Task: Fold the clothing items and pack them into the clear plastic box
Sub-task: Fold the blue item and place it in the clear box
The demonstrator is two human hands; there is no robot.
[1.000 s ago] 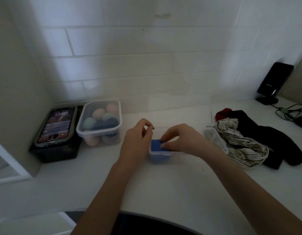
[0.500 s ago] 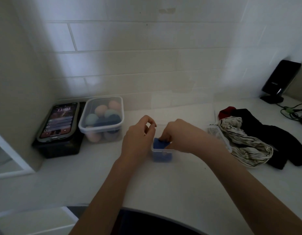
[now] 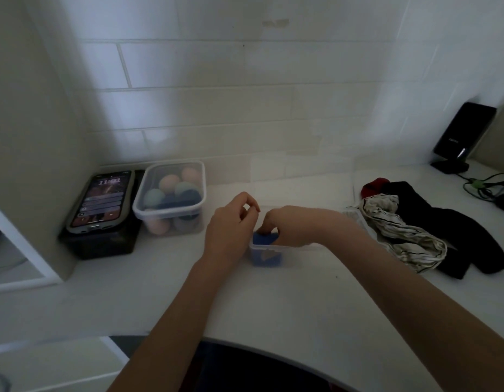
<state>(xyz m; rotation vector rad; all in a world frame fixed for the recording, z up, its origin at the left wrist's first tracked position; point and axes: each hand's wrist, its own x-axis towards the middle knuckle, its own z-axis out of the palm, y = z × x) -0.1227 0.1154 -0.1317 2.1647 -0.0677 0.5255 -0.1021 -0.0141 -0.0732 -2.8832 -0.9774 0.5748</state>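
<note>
A small clear plastic box stands on the white counter in the middle of the head view. A folded blue cloth fills its left end. My right hand reaches into the box from the right, fingertips pressed down on the blue cloth. My left hand hovers at the box's left edge, fingers loosely curled and holding nothing. To the right lies a pile of unfolded clothes: a striped white piece, a black piece and a red piece.
At the back left stands a closed clear box of coloured rolled items. Beside it a phone rests on a dark box. A black device and cables sit at the far right. A tiled wall backs the counter.
My right hand has pushed the blue cloth deeper into the clear box. My left hand stays next to the box's left edge.
</note>
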